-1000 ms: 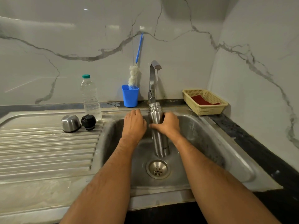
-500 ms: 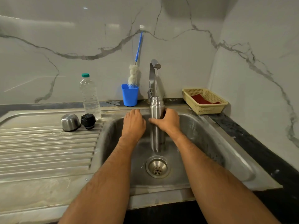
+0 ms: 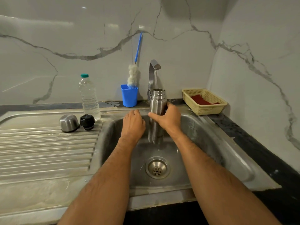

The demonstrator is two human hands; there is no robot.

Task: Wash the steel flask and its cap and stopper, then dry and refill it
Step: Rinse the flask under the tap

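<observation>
My right hand (image 3: 168, 118) grips the steel flask (image 3: 157, 103) round its middle and holds it upright over the sink basin (image 3: 203, 133). Its open mouth sits right under the tap (image 3: 154, 69), and a thin stream of water runs into it. My left hand (image 3: 133, 123) hovers just left of the flask with fingers loosely curled, holding nothing. The steel cap (image 3: 69, 123) lies upside down on the draining board (image 3: 45, 151), with the black stopper (image 3: 87, 121) beside it on the right.
A clear plastic water bottle (image 3: 89, 97) with a green lid stands behind the stopper. A blue cup (image 3: 129, 95) holding a bottle brush (image 3: 134, 73) stands left of the tap. A yellow basket (image 3: 204, 101) with a red cloth sits at the back right. The drain (image 3: 157, 167) lies below.
My right hand has lifted the flask from low in the basin up to the tap's spout. My left hand has stayed close beside it.
</observation>
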